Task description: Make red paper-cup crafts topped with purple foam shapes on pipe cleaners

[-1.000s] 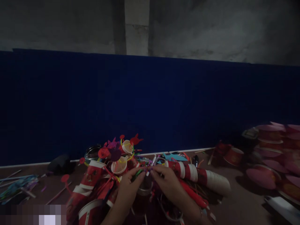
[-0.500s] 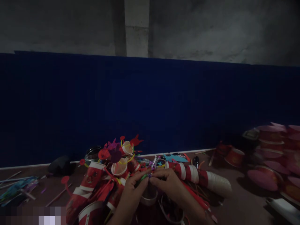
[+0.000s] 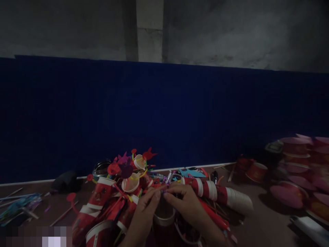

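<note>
My left hand and my right hand meet at the fingertips, each closed in a pinch. Between them shows a small purple piece, too dim and small to name. Just under the fingers stands a dark red cup with a pale rim, its inside mostly in shadow. Beside my right wrist lies a clear round-rimmed container, partly hidden by the forearm. To the left of my left hand, red paper cups bear cut-out shapes on thin coloured stems.
A row of nested red and white paper cups lies to the right. Blue cut paper is behind it. Pink-topped red tubs pile up at far right, near a white object. A blue panel rises behind the table.
The green strip seen in my left fingers earlier is now hidden. Both hands stay together, with small finger shifts. The cup below them shows a little farther right.
</note>
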### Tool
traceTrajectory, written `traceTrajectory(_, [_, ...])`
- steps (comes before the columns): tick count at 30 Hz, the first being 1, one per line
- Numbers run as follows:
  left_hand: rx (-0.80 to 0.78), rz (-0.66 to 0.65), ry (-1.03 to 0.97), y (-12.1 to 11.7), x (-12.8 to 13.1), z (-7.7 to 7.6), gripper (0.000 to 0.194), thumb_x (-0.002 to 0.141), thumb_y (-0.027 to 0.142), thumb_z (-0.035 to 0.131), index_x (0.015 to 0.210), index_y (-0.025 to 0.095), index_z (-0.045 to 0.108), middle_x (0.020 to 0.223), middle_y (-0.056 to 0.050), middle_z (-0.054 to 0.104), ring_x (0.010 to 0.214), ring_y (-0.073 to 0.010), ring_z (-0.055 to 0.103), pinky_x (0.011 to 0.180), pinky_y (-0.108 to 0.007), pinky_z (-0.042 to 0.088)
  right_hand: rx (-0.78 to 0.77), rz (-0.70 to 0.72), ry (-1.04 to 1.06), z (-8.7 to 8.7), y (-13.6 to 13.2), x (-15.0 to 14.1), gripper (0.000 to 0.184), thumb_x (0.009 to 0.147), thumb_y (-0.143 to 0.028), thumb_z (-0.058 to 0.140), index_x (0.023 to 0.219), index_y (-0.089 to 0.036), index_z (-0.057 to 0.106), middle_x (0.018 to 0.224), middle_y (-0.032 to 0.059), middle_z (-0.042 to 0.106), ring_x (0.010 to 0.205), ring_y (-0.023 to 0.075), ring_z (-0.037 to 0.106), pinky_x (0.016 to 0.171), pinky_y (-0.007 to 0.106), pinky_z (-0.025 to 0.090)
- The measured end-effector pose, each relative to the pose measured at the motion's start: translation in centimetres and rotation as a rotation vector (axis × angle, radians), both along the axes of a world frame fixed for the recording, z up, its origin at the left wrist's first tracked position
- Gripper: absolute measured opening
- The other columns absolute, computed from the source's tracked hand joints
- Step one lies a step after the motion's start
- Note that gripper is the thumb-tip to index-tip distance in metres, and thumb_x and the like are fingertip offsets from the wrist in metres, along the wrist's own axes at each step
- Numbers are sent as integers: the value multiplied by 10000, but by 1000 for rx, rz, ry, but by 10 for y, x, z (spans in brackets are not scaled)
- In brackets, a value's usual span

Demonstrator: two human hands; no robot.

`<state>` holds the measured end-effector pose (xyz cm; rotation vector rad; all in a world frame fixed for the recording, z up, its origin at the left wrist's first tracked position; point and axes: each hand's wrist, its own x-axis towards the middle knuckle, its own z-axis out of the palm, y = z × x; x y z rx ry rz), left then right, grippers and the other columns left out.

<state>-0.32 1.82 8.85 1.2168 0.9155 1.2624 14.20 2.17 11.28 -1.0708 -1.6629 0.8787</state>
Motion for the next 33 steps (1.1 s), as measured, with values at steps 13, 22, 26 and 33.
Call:
traceTrajectory(13, [-3, 41, 62, -3, 1, 1, 317, 740, 414, 619, 970, 204, 677, 1032, -65, 647, 1017, -230, 569, 852, -302, 447, 52, -18, -47, -6, 1, -3, 175, 733, -168, 577, 582, -162, 665, 623, 7, 565, 647, 147, 524, 615, 244, 401])
traceTrajectory(22, [-207, 106, -188, 0, 1, 8, 399, 690, 476, 657, 964, 187, 678, 1017, -91, 695, 1045, -268, 584, 898, -358, 437, -366, -4, 397, -17, 13, -4, 241, 631, -379, 717, 600, -149, 651, 551, -26, 567, 526, 100, 472, 524, 217, 358])
traceTrajectory(26, [-169, -53, -207, 0, -1, 7, 772, 655, 568, 650, 1320, 242, 432, 1323, -109, 516, 1217, -291, 456, 989, -403, 373, -492, -71, 638, -18, 22, 5, 277, 551, -386, 781, 617, -155, 642, 520, -33, 579, 491, 99, 491, 512, 215, 383])
traceTrajectory(33, [-45, -149, 74, -2, 5, -6, 1209, 550, 194, 763, 1432, 197, -65, 1336, -152, 485, 1161, -275, 516, 967, -384, 405, -450, -119, 654, -18, 24, 7, 313, 609, -439, 747, 737, -160, 685, 618, 2, 662, 612, 171, 606, 638, 279, 469])
